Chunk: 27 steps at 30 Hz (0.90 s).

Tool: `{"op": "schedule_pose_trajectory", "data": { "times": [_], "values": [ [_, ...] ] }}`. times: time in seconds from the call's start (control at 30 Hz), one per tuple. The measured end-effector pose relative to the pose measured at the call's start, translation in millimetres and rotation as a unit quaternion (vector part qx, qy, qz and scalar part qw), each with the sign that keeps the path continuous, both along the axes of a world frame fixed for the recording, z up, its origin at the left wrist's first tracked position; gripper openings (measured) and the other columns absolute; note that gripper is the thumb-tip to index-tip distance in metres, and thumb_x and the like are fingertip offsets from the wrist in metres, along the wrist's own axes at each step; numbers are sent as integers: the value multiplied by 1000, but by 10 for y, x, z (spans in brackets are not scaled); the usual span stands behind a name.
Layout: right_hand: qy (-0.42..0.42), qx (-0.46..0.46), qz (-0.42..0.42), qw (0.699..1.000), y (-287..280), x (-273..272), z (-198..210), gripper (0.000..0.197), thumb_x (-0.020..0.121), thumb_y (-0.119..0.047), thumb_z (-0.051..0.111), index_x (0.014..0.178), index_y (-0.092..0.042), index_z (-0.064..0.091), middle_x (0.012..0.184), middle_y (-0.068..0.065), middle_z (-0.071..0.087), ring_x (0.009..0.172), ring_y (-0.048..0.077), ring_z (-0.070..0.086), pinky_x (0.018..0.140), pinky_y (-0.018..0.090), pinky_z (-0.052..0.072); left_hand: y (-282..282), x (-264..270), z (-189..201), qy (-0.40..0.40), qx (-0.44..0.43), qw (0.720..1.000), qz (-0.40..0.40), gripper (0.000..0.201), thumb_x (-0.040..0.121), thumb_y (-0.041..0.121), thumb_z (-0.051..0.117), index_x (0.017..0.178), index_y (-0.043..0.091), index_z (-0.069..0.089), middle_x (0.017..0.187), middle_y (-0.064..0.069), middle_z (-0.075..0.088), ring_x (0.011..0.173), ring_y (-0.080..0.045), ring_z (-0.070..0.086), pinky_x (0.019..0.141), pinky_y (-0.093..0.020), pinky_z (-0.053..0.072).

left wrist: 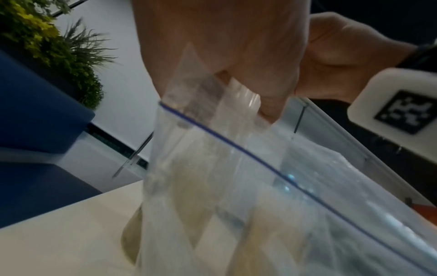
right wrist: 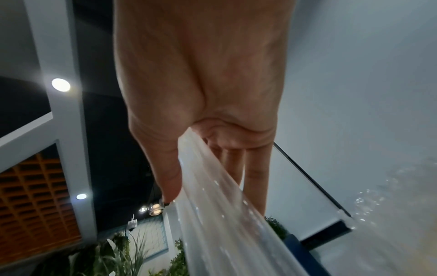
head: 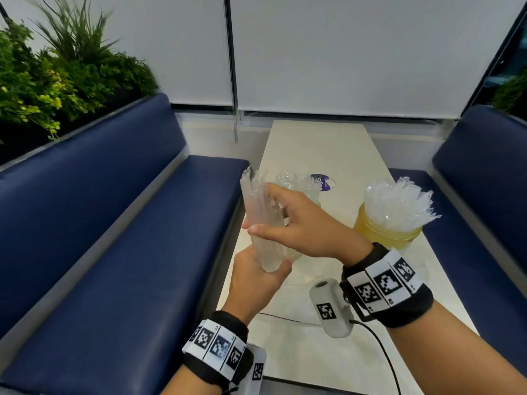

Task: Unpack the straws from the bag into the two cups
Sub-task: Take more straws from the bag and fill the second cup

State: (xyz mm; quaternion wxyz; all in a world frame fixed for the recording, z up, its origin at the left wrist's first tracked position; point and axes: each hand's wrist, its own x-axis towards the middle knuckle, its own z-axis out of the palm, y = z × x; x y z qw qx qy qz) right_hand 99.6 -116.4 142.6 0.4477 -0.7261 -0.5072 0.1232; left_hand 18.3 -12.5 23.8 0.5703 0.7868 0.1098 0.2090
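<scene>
A bundle of clear wrapped straws [head: 261, 215] stands nearly upright over the table's left edge. My right hand [head: 273, 212] grips its middle, thumb in front and fingers behind; in the right wrist view the straws [right wrist: 224, 214] run out from that grip. My left hand [head: 265, 269] holds the bundle's lower end together with the clear zip bag [left wrist: 260, 186], whose blue seal line crosses the left wrist view. A yellowish cup [head: 385, 235] on the right is packed with straws [head: 399, 203]. A second batch of straws [head: 296, 182] stands behind my right hand, their cup hidden.
The narrow white table [head: 313, 143] runs away from me between two blue benches [head: 114, 223] [head: 484, 195]. A purple sticker [head: 322, 181] lies on it past the cups. Plants [head: 57, 75] stand behind the left bench. A black cable [head: 382, 354] trails from my right wrist.
</scene>
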Motion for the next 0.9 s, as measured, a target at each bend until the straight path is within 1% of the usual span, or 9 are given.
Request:
{"op": "schedule_pose_trajectory", "data": {
  "times": [0.13,0.23,0.3,0.4,0.5,0.6,0.67,0.77,0.9],
  "values": [
    [7,101,-32,994,40,-59,127,65,81,-21,83,133,-20,45,123,-4,61,112,11,62,95,34,54,-48,37,-26,-23,35,999,-7,18,90,31,65,82,15,60,70,-9,62,60,-24,59,55,-51,50],
    [-89,179,-90,976,129,-116,233,49,92,-29,70,137,-22,51,127,-7,62,115,10,60,98,28,49,-80,39,-16,-15,53,998,-19,22,92,31,63,78,16,56,70,-11,57,60,-30,54,53,-49,47],
    [-216,121,-99,964,176,-100,207,31,102,-31,51,128,-20,63,124,-8,66,113,11,60,97,33,49,-75,43,-5,-19,56,998,-20,21,93,29,63,79,14,56,70,-12,58,59,-29,54,53,-47,46],
    [-266,-24,-99,959,219,-70,-7,38,103,-34,38,121,-19,68,114,-4,70,104,17,64,90,41,52,-43,58,-1,-38,46,998,-13,15,93,22,66,81,17,61,71,1,64,62,-17,59,52,-38,47],
    [-200,-7,-77,977,189,-93,-146,43,101,-43,49,138,-22,55,131,-6,61,116,10,58,97,34,50,-77,30,76,-49,36,998,-13,29,92,10,68,73,29,55,60,17,59,55,0,52,54,-11,36],
    [-170,35,-181,968,124,-125,-218,86,79,-66,69,148,-33,32,133,-15,51,111,0,53,88,19,49,-79,-9,145,-60,38,997,-12,39,91,-2,62,73,30,50,54,11,52,50,-5,46,50,-5,34],
    [-166,32,-248,954,120,-135,-296,79,68,-75,71,131,-34,46,109,-17,58,89,2,57,74,18,51,-25,7,145,-60,38,997,-7,26,91,-2,60,82,22,58,57,17,59,53,-1,54,52,-7,38],
    [-138,10,-207,969,183,-154,-433,33,80,-63,69,82,-33,55,71,-14,57,67,8,60,61,28,54,56,34,83,-49,32,998,12,26,87,-4,59,83,21,63,63,13,65,55,-1,59,50,-17,44],
    [-132,52,-145,979,239,-45,-363,42,92,-32,64,58,-23,42,52,-8,41,49,13,43,48,23,35,87,26,58,-25,27,999,9,17,84,13,75,88,27,65,71,15,69,61,-2,62,51,-17,45]
  ]
}}
